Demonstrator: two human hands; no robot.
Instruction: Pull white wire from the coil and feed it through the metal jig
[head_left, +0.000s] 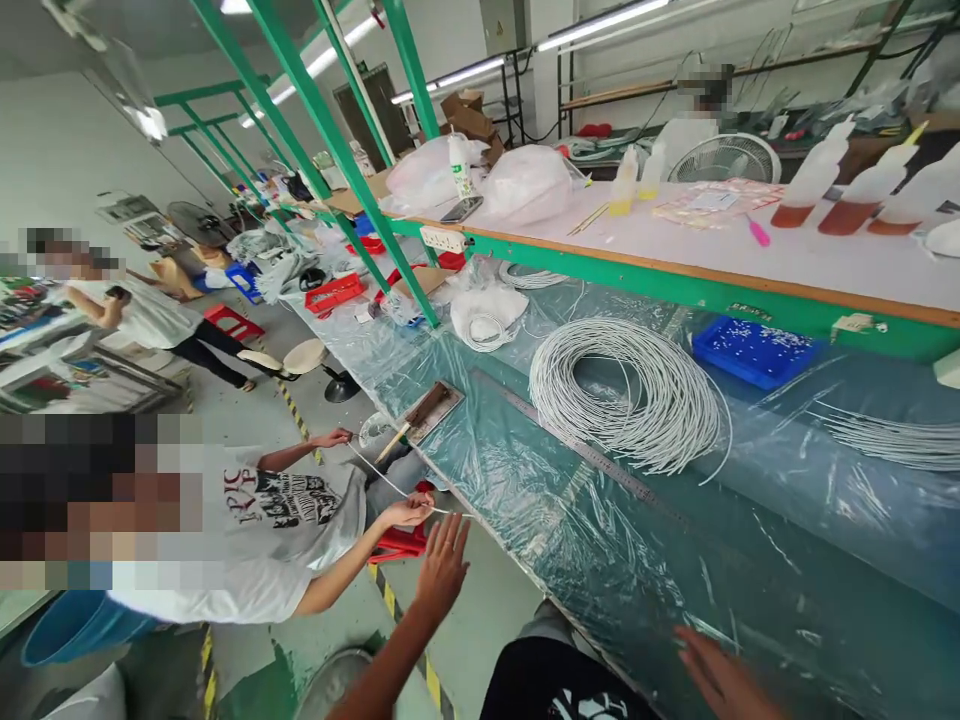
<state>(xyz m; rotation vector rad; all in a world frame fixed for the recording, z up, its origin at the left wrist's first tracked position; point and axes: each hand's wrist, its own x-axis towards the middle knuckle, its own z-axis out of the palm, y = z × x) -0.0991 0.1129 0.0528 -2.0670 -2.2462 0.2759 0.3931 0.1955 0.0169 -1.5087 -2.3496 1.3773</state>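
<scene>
Left hand [442, 565] is spread open with fingers apart, reaching out just beside the white cord [390, 485] a co-worker [247, 540] stretches off the tabletop [600, 540] edge. Right hand [724, 675] lies blurry on the plastic sheet, fingers loosely open, holding nothing. Big wire coil [626, 395] sits further back.

White wire [390, 484] (thin) stretched taut between co-worker's hands, beside the bench.

White wire coil [626, 395]; blue tray [754, 352]; green bench rail [675, 285]; red stool [401, 542].
</scene>
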